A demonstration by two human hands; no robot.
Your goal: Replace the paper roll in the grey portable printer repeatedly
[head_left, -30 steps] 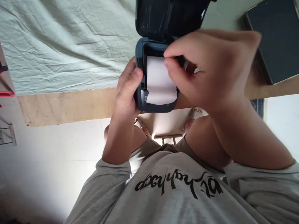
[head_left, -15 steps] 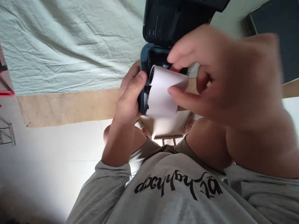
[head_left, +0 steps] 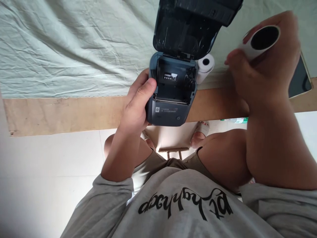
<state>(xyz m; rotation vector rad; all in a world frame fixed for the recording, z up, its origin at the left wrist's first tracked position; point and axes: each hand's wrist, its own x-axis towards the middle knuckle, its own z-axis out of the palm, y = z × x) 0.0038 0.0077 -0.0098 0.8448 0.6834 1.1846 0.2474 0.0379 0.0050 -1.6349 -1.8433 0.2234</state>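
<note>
My left hand (head_left: 140, 99) is closed around the left side of a small dark blue label printer (head_left: 170, 114). The printer's black lid (head_left: 183, 33) is swung up, and its paper bay shows a printed sticker and no roll inside. Off to the right, my right hand (head_left: 269, 62) grips a white paper roll (head_left: 250, 49), its wide dark core facing me. A second, smaller paper roll (head_left: 205, 67) stands on the cloth against the printer's right side.
A pale green cloth (head_left: 74, 49) covers the table, whose bare wooden edge (head_left: 61, 114) runs along the front. Partly behind my right wrist lies a dark flat device (head_left: 300, 79). Below the edge are a stool (head_left: 173, 150) and a green-labelled bottle (head_left: 235, 120) on the floor.
My right hand has lifted the paper roll out of the printer and carried it to the right. The smaller roll and the bay now show. My left hand keeps its hold.
</note>
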